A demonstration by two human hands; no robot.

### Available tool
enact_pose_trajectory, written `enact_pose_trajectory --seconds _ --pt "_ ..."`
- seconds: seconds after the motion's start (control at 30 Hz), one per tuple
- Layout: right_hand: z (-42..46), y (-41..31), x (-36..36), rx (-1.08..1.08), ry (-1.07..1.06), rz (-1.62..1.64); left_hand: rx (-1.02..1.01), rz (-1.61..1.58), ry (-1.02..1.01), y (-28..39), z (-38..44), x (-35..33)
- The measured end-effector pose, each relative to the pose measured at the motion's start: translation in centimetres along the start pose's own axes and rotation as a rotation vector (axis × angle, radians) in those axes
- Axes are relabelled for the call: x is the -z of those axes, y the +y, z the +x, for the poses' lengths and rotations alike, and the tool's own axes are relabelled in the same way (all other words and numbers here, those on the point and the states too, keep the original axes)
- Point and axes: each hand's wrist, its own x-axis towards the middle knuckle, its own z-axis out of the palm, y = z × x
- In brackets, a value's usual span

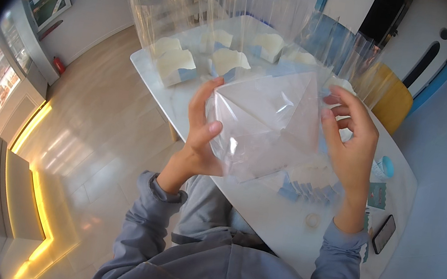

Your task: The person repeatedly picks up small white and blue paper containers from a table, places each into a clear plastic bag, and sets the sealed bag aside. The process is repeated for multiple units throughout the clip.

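Note:
A clear plastic bag [265, 124], with its folded, gusseted end facing me, is held up over the white marble-patterned table [255, 218]. My left hand [203, 132] grips its left side between thumb and fingers. Along the right edge of the bag, my right hand [349, 136] has its fingers curved and apart; whether they touch the film cannot be told. Behind the bag stand several pale-blue and cream paper trays [175, 67] inside tall clear bags. Below it, a fanned row of folded blue-and-white paper trays [307, 186] lies on the table.
A roll of clear tape [312, 220] lies near the front table edge. To the right are a light-blue paper cup [384, 167], a green packet [377, 195] and a smartphone [384, 234]. A yellow chair [386, 96] and a blue chair [329, 38] stand behind the table.

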Motion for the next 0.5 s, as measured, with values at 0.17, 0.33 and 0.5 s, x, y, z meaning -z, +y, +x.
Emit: enact_pose_trajectory --seconds 0.17,0.33,0.5 --pt "-1.0 2.3 -0.8 0.001 0.036 -0.267 0.024 0.090 -0.116 1.2 0.5 0.4" --pt "-0.4 0.8 -0.2 0.108 0.027 -0.243 0.097 0.055 -0.166 1.1 0.5 0.7" --pt "2.1 0.7 0.6 0.243 -0.055 -0.190 0.075 -0.013 -0.229 1.1 0.6 0.1"
